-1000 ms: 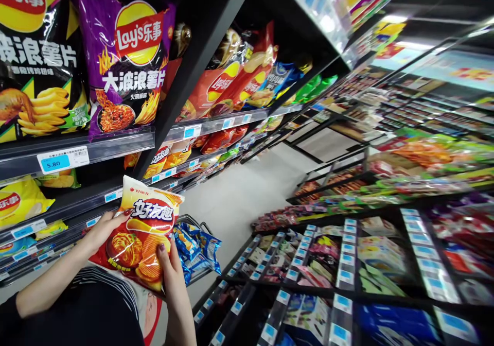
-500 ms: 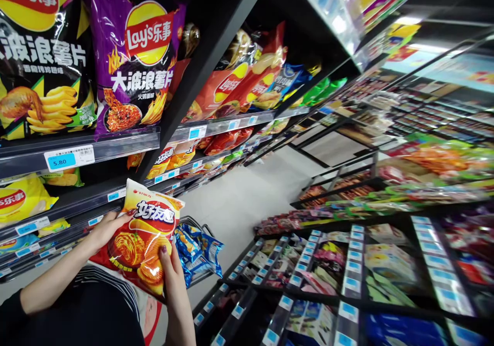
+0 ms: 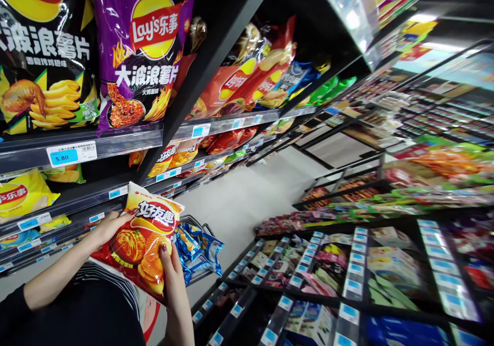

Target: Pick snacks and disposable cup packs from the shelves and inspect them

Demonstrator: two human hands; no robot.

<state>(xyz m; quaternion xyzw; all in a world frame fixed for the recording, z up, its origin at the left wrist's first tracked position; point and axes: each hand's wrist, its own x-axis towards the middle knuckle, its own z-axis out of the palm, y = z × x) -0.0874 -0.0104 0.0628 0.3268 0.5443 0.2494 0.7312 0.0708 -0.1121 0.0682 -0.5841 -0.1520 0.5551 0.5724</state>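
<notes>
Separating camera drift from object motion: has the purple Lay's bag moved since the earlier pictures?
No. Purple Lay's bag still meets the shelf edge just right of the 5.80 tag; both shifted right together in view.

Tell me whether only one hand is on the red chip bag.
No, the left hand and the right hand both hold the red chip bag.

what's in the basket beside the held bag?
The basket holds shiny blue snack bags, piled together. Whatever lies beneath them is covered, and the red-and-yellow bag seems to block part of its near side.
</notes>
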